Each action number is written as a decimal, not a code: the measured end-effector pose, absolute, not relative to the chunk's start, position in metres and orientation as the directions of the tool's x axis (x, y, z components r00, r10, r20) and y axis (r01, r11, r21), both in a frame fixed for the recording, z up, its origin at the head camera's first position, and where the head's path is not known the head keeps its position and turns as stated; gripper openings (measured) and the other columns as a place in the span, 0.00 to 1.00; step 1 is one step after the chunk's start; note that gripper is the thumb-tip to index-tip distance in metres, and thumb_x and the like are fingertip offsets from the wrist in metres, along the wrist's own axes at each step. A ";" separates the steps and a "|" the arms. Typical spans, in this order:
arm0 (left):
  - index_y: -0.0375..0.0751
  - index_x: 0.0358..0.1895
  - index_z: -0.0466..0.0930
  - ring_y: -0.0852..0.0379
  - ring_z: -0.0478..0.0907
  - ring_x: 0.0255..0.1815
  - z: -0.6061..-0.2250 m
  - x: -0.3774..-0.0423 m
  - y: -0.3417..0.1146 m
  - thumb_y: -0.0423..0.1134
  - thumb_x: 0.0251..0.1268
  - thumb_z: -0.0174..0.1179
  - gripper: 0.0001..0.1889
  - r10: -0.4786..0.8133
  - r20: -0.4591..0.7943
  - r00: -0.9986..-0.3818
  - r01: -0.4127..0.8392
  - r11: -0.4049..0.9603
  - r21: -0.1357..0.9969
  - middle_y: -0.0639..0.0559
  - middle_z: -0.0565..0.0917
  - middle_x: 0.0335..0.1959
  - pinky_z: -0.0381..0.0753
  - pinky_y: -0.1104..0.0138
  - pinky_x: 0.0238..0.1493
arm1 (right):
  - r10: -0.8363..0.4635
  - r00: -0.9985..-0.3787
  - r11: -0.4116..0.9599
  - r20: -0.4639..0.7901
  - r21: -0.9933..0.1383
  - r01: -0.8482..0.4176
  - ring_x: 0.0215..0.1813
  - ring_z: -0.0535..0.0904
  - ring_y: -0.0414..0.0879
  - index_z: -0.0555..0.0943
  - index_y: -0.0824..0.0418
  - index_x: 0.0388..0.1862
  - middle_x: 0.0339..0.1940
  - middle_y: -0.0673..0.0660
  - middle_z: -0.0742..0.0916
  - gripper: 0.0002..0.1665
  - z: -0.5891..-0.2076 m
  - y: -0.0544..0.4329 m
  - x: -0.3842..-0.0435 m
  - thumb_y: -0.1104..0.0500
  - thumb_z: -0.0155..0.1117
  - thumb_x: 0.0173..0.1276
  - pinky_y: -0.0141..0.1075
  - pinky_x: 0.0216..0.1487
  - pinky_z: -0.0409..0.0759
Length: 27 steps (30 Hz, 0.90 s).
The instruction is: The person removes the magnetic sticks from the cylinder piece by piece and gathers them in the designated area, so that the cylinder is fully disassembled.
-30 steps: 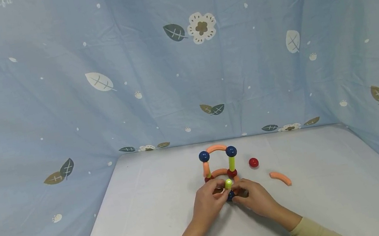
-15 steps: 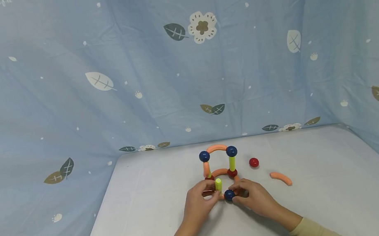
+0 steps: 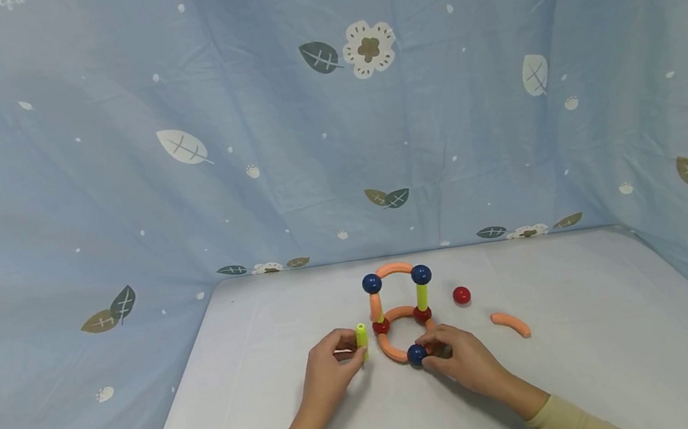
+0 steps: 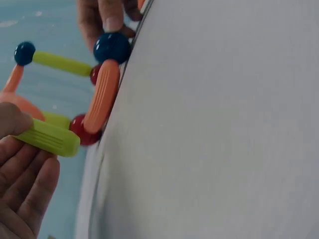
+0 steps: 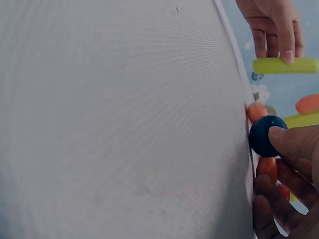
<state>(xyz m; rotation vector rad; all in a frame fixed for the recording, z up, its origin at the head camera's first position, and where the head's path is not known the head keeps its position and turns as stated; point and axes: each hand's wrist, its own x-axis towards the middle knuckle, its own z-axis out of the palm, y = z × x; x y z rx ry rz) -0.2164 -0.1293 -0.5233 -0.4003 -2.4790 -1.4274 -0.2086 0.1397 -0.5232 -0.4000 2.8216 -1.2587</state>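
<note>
My left hand [image 3: 329, 372] pinches a yellow-green magnetic stick [image 3: 362, 340] between thumb and fingers, upright and left of a small construction of balls and rods. At the construction's front, my right hand [image 3: 467, 362] holds a dark blue ball [image 3: 417, 355]; in the right wrist view the thumb presses on that blue ball [image 5: 265, 137]. Curved orange rods [image 3: 391, 350] join this ball with two red balls [image 3: 381, 326] into a ring on the table. Above the red balls, yellow-green sticks [image 3: 422, 297] stand under two blue balls [image 3: 421, 274], bridged by an orange curved rod [image 3: 393, 268].
A loose red ball [image 3: 461, 295] lies right of the construction. Farther right is a loose curved orange rod [image 3: 510, 325]. The white table [image 3: 257, 350] meets a blue printed curtain [image 3: 283, 179] at its back and sides.
My left hand has moved left with the yellow-green stick, from above the front blue ball to beside the construction. The right hand has stayed at the blue ball.
</note>
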 end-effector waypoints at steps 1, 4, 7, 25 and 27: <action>0.48 0.42 0.84 0.60 0.85 0.41 -0.524 -0.218 -0.132 0.33 0.60 0.73 0.10 0.102 0.346 -0.933 0.350 0.487 0.800 0.58 0.86 0.39 0.86 0.69 0.42 | -0.244 -0.966 0.637 0.081 -0.738 -0.223 0.42 0.78 0.42 0.87 0.51 0.51 0.41 0.44 0.83 0.17 -0.523 0.140 -0.209 0.60 0.76 0.63 0.30 0.40 0.80; 0.46 0.42 0.84 0.58 0.85 0.40 -0.524 -0.220 -0.142 0.32 0.60 0.72 0.10 0.077 0.341 -0.937 0.332 0.503 0.798 0.57 0.87 0.39 0.86 0.67 0.42 | -0.248 -0.965 0.629 0.082 -0.744 -0.225 0.42 0.79 0.42 0.87 0.50 0.51 0.41 0.44 0.83 0.17 -0.524 0.140 -0.209 0.60 0.76 0.64 0.30 0.40 0.80; 0.45 0.42 0.84 0.57 0.85 0.40 -0.525 -0.223 -0.151 0.31 0.61 0.72 0.10 0.050 0.337 -0.940 0.314 0.512 0.799 0.56 0.86 0.38 0.86 0.66 0.42 | -0.250 -0.965 0.628 0.078 -0.745 -0.223 0.42 0.79 0.41 0.87 0.50 0.51 0.40 0.43 0.83 0.16 -0.524 0.141 -0.209 0.60 0.76 0.64 0.29 0.40 0.81; 0.38 0.49 0.86 0.57 0.83 0.37 -0.528 -0.231 -0.179 0.31 0.61 0.71 0.13 -0.126 0.275 -0.953 0.158 0.570 0.807 0.50 0.85 0.38 0.83 0.72 0.32 | -0.248 -0.965 0.631 0.084 -0.742 -0.227 0.41 0.78 0.40 0.87 0.50 0.51 0.39 0.43 0.82 0.17 -0.525 0.141 -0.210 0.60 0.76 0.63 0.29 0.40 0.81; 0.39 0.50 0.87 0.57 0.83 0.36 -0.528 -0.230 -0.180 0.32 0.60 0.71 0.14 -0.134 0.270 -0.954 0.141 0.593 0.793 0.50 0.85 0.38 0.83 0.72 0.30 | -0.249 -0.965 0.629 0.087 -0.743 -0.229 0.41 0.78 0.40 0.87 0.50 0.51 0.39 0.42 0.82 0.17 -0.525 0.142 -0.209 0.60 0.76 0.64 0.29 0.40 0.81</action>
